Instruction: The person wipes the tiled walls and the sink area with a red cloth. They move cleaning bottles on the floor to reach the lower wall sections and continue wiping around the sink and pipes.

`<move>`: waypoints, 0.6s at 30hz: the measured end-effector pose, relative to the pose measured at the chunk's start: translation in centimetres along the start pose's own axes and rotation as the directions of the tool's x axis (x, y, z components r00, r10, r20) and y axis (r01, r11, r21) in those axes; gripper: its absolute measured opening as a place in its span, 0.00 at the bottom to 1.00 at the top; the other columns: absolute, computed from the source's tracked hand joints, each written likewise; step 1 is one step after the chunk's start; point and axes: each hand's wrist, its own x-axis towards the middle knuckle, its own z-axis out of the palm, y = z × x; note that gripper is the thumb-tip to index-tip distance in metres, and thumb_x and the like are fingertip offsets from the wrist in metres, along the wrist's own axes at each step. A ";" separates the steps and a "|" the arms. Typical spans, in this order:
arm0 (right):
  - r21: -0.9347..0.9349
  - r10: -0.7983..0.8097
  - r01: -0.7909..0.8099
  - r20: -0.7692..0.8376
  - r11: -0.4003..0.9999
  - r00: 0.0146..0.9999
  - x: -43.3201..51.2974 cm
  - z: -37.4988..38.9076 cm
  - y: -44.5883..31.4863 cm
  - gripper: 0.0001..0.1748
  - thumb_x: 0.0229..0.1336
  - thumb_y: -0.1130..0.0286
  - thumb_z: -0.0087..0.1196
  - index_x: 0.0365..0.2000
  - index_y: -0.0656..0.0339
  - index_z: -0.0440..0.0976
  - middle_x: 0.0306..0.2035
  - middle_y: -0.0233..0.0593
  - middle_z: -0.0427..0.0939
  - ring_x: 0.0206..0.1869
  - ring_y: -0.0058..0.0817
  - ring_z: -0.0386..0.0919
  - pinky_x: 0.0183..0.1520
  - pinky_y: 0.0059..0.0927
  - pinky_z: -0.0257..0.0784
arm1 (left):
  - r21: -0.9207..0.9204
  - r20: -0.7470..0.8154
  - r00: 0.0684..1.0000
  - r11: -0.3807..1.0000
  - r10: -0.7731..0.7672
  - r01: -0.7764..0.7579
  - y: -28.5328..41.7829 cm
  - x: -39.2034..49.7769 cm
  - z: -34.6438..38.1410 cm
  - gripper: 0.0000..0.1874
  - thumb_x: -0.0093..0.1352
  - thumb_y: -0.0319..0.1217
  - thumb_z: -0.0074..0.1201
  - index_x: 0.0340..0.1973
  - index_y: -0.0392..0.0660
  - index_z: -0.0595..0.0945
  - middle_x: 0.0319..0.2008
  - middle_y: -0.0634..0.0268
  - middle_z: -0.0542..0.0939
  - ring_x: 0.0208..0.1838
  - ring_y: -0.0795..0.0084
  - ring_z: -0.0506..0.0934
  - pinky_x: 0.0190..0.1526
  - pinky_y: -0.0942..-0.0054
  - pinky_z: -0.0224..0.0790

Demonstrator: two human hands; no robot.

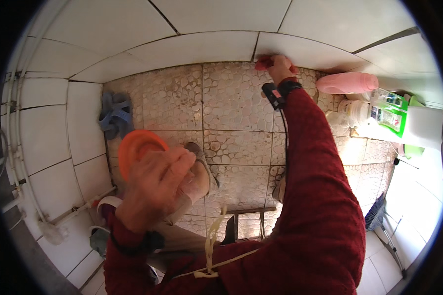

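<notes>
My right hand (280,68) is stretched far forward, closed on a red cloth or pad (264,63) pressed at the foot of the white tiled wall (221,46), where it meets the pebble-patterned floor (240,110). My left hand (162,180), blurred, is raised above my knee with its fingers bent. Right behind it is an orange plastic basin or bowl (127,153), partly hidden by the hand; whether the hand grips it I cannot tell. Both arms wear red sleeves with dark wrist straps, and a small black device is on the right wrist.
Blue slippers (116,114) lie by the left wall. To the right are a pink bottle (347,83), a clear jar (352,112) and a green-edged pouch (391,112). A broom (375,215) leans at the lower right. White pipes (18,129) run along the left wall.
</notes>
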 end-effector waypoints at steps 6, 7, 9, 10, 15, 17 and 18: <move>-0.397 -0.415 0.527 0.336 0.751 0.846 -4.6 11.6 -6.3 0.14 0.68 0.60 0.70 0.50 0.46 0.95 0.48 0.47 0.96 0.52 0.50 0.95 0.55 0.55 0.87 | 0.009 0.040 0.997 0.997 0.070 -0.070 1.4 2.0 1.1 0.29 0.64 0.19 0.74 0.62 0.36 0.86 0.57 0.50 0.90 0.55 0.49 0.90 0.56 0.51 0.86; -0.267 -0.403 0.456 0.232 0.849 0.885 -6.3 13.7 -8.0 0.15 0.67 0.62 0.71 0.52 0.47 0.95 0.50 0.47 0.96 0.54 0.51 0.94 0.59 0.56 0.86 | -0.015 0.033 0.998 0.999 0.049 -0.048 1.8 2.5 1.6 0.29 0.64 0.19 0.74 0.62 0.36 0.86 0.57 0.50 0.90 0.55 0.49 0.90 0.56 0.52 0.86; -0.036 -0.160 0.164 0.090 0.986 0.983 -7.3 15.3 -10.9 0.19 0.65 0.65 0.73 0.56 0.48 0.94 0.53 0.48 0.95 0.57 0.54 0.92 0.67 0.57 0.84 | -0.004 0.050 0.996 0.997 0.073 -0.073 2.2 3.1 2.1 0.29 0.64 0.19 0.74 0.62 0.36 0.86 0.56 0.50 0.90 0.55 0.49 0.90 0.56 0.52 0.86; -0.156 -0.288 0.308 0.135 0.939 0.948 -7.0 14.1 -11.3 0.19 0.63 0.63 0.75 0.55 0.49 0.94 0.53 0.50 0.95 0.57 0.55 0.92 0.66 0.56 0.84 | -0.009 0.067 0.996 0.998 0.062 -0.061 2.3 3.1 2.2 0.29 0.64 0.19 0.74 0.62 0.37 0.86 0.56 0.50 0.90 0.55 0.49 0.90 0.55 0.52 0.86; -0.454 -0.252 0.220 -0.011 0.864 0.968 -2.4 -0.4 -4.8 0.22 0.65 0.47 0.75 0.43 0.56 0.92 0.43 0.52 0.94 0.50 0.56 0.93 0.55 0.55 0.88 | 0.048 0.029 0.999 0.998 0.026 -0.027 1.1 2.2 1.8 0.29 0.63 0.19 0.74 0.62 0.38 0.87 0.56 0.49 0.90 0.55 0.50 0.90 0.56 0.52 0.86; -0.505 -0.199 0.146 -0.052 0.851 0.979 -0.7 -5.3 -1.4 0.20 0.64 0.51 0.75 0.46 0.56 0.92 0.45 0.52 0.94 0.52 0.55 0.93 0.56 0.54 0.88 | 0.068 0.012 1.000 0.998 0.014 -0.015 0.6 1.9 1.6 0.29 0.64 0.20 0.75 0.62 0.38 0.87 0.57 0.49 0.90 0.56 0.50 0.90 0.56 0.52 0.85; -0.526 -0.189 0.126 -0.068 0.841 0.980 -0.2 -6.0 -0.3 0.19 0.64 0.53 0.75 0.47 0.56 0.92 0.47 0.52 0.94 0.52 0.55 0.93 0.56 0.53 0.88 | 0.065 0.017 1.000 0.998 0.025 -0.026 0.6 1.9 1.5 0.29 0.64 0.20 0.75 0.62 0.38 0.87 0.57 0.49 0.90 0.56 0.50 0.90 0.56 0.52 0.85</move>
